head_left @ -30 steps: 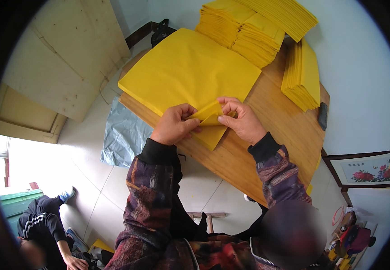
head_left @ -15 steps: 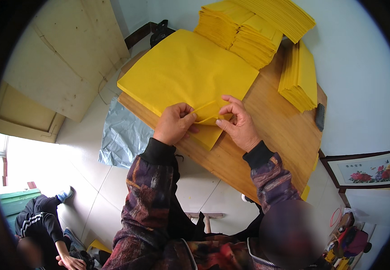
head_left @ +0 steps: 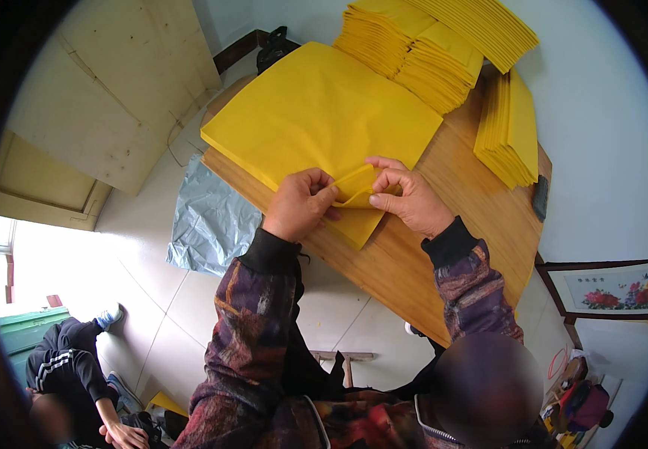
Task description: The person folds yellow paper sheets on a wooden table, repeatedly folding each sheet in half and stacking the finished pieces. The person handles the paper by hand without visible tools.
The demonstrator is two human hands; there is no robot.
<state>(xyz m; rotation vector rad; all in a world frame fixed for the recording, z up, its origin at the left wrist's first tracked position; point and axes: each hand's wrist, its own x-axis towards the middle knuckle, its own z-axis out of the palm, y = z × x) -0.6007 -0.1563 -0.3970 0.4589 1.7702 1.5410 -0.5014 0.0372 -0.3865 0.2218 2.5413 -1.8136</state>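
Observation:
A piece of yellow felt-like fabric (head_left: pixel 361 224) hangs at the front edge of the wooden table. Its upper edge is parted into two layers with a narrow gap. My left hand (head_left: pixel 298 206) is closed, pinching the left end of this edge between thumb and fingers. On the other side, my right hand (head_left: pixel 417 203) grips the right part, the thumb in front and the bent fingers at the back layer. Behind both hands lies a broad flat yellow sheet (head_left: pixel 316 105), apparently several layers thick.
Folded yellow piles (head_left: pixel 440 71) stand at the table's back, with another upright pile (head_left: pixel 507 127) at the right. A dark block (head_left: pixel 540 198) lies at the edge of the wooden table (head_left: pixel 443 224). Silver plastic sheeting (head_left: pixel 212 217) hangs at left. Another person (head_left: pixel 77 367) sits lower left.
The whole view has shifted slightly. My right fingers have come down and curled closer to the fabric, and the gap between its layers looks a little wider.

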